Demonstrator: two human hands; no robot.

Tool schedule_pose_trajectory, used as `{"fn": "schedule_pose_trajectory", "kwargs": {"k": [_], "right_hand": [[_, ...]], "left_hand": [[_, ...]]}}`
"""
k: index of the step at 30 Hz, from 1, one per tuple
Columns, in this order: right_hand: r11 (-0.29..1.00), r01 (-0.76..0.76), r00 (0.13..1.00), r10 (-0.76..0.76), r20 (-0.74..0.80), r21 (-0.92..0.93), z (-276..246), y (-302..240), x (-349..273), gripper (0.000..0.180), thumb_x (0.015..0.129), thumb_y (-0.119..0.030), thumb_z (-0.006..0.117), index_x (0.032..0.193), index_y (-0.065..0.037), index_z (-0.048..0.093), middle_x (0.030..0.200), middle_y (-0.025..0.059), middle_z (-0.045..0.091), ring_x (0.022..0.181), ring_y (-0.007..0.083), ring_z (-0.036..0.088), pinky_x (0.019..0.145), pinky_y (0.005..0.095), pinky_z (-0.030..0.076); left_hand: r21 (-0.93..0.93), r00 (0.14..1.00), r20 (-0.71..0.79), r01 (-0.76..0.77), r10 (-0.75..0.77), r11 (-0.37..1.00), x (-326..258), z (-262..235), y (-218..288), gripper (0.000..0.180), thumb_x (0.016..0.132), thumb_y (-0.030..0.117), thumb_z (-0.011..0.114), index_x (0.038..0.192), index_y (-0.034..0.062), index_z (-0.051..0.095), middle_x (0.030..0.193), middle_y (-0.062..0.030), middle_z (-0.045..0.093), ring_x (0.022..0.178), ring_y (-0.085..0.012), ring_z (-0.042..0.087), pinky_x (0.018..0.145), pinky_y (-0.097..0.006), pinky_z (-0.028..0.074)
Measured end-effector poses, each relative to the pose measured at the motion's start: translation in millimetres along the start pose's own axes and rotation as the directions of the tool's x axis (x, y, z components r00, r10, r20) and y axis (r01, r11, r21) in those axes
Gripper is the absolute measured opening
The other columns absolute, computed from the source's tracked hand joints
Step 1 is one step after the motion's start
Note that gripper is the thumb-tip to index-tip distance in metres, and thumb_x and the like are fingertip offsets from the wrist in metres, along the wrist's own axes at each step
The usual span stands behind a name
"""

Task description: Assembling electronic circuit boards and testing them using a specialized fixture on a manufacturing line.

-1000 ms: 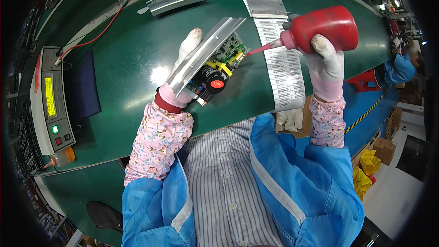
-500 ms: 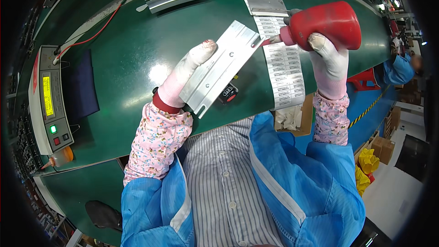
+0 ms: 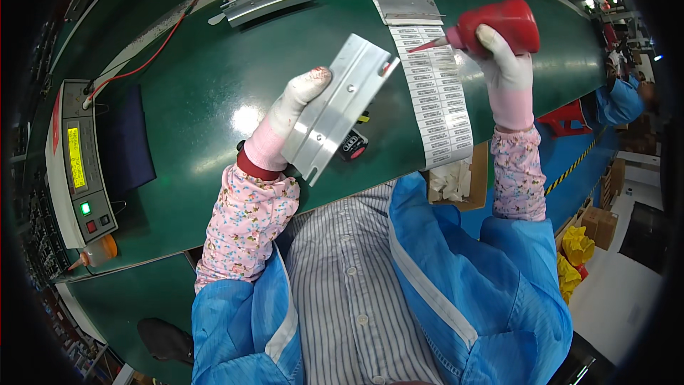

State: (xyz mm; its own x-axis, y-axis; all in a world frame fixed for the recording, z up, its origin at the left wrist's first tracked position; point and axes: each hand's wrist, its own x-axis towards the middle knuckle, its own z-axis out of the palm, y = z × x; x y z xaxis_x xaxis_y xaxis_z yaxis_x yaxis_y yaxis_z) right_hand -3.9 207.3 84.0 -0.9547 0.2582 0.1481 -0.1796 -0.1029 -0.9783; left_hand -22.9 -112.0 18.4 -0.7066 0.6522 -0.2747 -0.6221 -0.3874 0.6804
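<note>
My gloved left hand grips a silvery metal bracket by its left side, tilted above the green bench. The bracket has two small holes and a slot at its lower end; a red spot shows near its upper right corner. In my gloved right hand is a red squeeze bottle, its thin red nozzle pointing left, apart from the bracket. Below the nozzle lies a long sheet of printed white labels. Partly hidden behind the bracket is a circuit part with a black round component.
Another metal bracket rests on the label sheet's far end. A bracket with electronic parts sits at the back left. At left stand a test meter with a red cable and an orange bottle. A cardboard box holds crumpled paper.
My right hand has drawn the red bottle away from the bracket, slightly up and left. A red spot now shows at the bracket's corner. The bracket has shifted slightly left.
</note>
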Motion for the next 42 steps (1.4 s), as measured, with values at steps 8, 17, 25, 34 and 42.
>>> {"fn": "schedule_pose_trajectory", "kwargs": {"k": [8,17,25,34,42], "right_hand": [[0.931,-0.364,0.891,0.356,-0.280,0.024,-135.2,-8.5,15.6,0.051,0.094,-0.026,0.072,0.127,0.006,0.051,0.113,0.0206,0.061,0.096,0.0268,0.066,0.080,0.0359,0.059],[0.003,-0.519,0.792,0.377,-0.479,-0.855,-161.6,-47.2,-4.6,0.065,0.086,-0.044,0.076,0.131,-0.001,0.057,0.115,0.0175,0.068,0.076,0.0216,0.067,0.070,0.0296,0.055],[-0.133,-0.031,0.987,-0.158,-0.009,-0.991,-101.2,-27.9,1.5,0.068,0.084,-0.050,0.077,0.135,-0.007,0.061,0.128,0.0146,0.066,0.109,0.0281,0.065,0.092,0.0376,0.052],[0.679,0.301,0.947,-0.132,0.293,-0.669,141.9,50.4,76.4,0.034,0.091,-0.029,0.073,0.106,0.001,0.076,0.090,0.0042,0.076,0.075,0.0119,0.062,0.070,0.0256,0.049],[0.370,0.297,0.955,-0.096,0.282,-0.880,195.5,77.8,133.1,0.039,0.091,-0.040,0.068,0.102,-0.003,0.076,0.092,0.0071,0.077,0.077,0.0278,0.067,0.071,0.0346,0.051]], "left_hand": [[-0.132,0.976,-0.098,-0.208,0.196,0.969,0.1,42.4,11.3,0.054,0.102,0.041,0.055,0.135,-0.0013,0.057,0.110,-0.0148,0.069,0.087,-0.0152,0.066,0.072,-0.025,0.054],[0.429,0.838,-0.345,-0.260,0.423,0.865,3.6,16.7,-6.8,0.058,0.101,0.035,0.062,0.140,-0.0063,0.051,0.102,-0.0123,0.067,0.080,-0.0144,0.064,0.070,-0.025,0.054],[0.800,0.855,-0.411,0.173,0.315,0.575,-20.7,7.2,32.7,0.061,0.099,0.032,0.067,0.146,-0.0028,0.048,0.104,-0.0136,0.063,0.080,-0.0105,0.059,0.058,-0.024,0.053],[0.898,0.563,0.175,0.245,0.807,-0.365,39.2,-30.6,102.4,0.049,0.085,0.033,0.075,0.126,0.0083,0.066,0.120,-0.0100,0.068,0.107,-0.0291,0.064,0.095,-0.041,0.048],[0.831,0.740,0.170,0.247,0.650,-0.498,98.1,-28.8,122.4,0.045,0.082,0.029,0.075,0.121,0.0104,0.065,0.120,-0.0086,0.071,0.112,-0.0304,0.065,0.108,-0.043,0.040]]}}
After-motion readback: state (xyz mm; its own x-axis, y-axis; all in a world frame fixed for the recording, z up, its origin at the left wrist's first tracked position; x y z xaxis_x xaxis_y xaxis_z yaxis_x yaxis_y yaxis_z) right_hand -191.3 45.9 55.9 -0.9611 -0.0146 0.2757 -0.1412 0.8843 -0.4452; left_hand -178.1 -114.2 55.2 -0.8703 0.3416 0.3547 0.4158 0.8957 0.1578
